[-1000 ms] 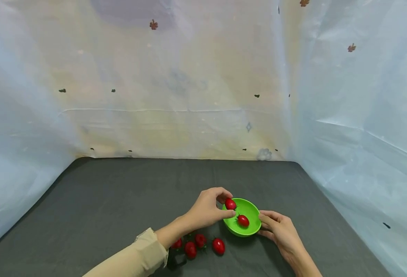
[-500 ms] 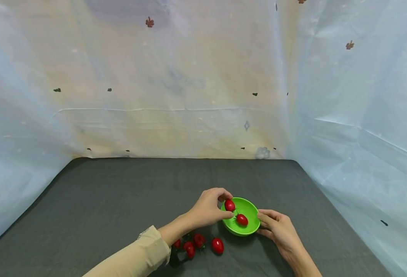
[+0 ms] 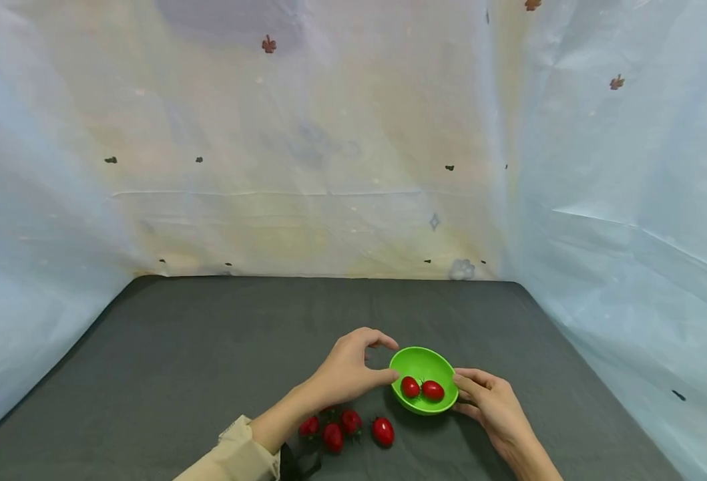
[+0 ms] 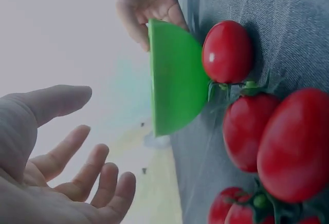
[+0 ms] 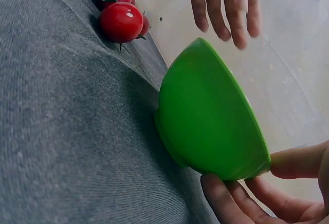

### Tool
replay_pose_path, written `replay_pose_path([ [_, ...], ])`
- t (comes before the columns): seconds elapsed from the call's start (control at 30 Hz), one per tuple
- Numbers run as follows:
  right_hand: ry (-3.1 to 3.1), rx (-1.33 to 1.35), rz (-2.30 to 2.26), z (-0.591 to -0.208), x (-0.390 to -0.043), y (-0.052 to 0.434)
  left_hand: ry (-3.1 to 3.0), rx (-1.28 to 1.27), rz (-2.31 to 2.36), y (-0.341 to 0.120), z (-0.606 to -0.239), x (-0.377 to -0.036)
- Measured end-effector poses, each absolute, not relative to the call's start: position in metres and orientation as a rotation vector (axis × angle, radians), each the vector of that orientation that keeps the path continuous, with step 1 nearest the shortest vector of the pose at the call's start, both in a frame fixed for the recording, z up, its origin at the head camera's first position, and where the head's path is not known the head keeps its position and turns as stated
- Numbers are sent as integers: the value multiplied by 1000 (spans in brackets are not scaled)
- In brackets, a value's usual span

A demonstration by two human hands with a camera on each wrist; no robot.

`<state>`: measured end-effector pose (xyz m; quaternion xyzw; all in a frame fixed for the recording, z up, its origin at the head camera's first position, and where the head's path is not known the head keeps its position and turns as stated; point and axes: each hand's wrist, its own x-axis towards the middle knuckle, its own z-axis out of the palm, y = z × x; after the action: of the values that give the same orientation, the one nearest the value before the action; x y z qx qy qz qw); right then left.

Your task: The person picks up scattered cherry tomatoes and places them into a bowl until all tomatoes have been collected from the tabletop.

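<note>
While loose tomatoes (image 3: pixel 341 427) are lying at lower centre, we are hovering our left hand (image 3: pixel 347 367), fingers spread and empty, beside the green bowl (image 3: pixel 423 364) holding two; our right hand (image 3: pixel 490 401) is pinching its rim. Next likely calls for picking another.

No readable text, label, brand, number or sign in any view. Green bowl (image 3: pixel 423 364) plain, unmarked. Backdrop sheet (image 3: pixel 305 133) carries only small leaf and flower motifs, no lettering.
</note>
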<state>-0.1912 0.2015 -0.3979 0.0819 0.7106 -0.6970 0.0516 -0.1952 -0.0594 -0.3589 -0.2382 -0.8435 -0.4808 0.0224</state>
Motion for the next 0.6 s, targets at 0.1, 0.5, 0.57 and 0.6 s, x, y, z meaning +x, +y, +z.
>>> replay_pose_path([
  [0.1, 2163, 255, -2113, -398, -191, 202, -2614, -703, -1485, -68, -357, -188],
  [0.5, 2165, 269, -2094, -399, -191, 203, -2609, -521, -1514, -108, -363, -167],
  [0.57, 2161, 255, -2097, -399, -192, 203, -2626, -468, -1504, -115, -364, -164],
  [0.6, 2160, 254, -2097, -399, -192, 203, -2633, -442, -1498, -118, -364, -162],
])
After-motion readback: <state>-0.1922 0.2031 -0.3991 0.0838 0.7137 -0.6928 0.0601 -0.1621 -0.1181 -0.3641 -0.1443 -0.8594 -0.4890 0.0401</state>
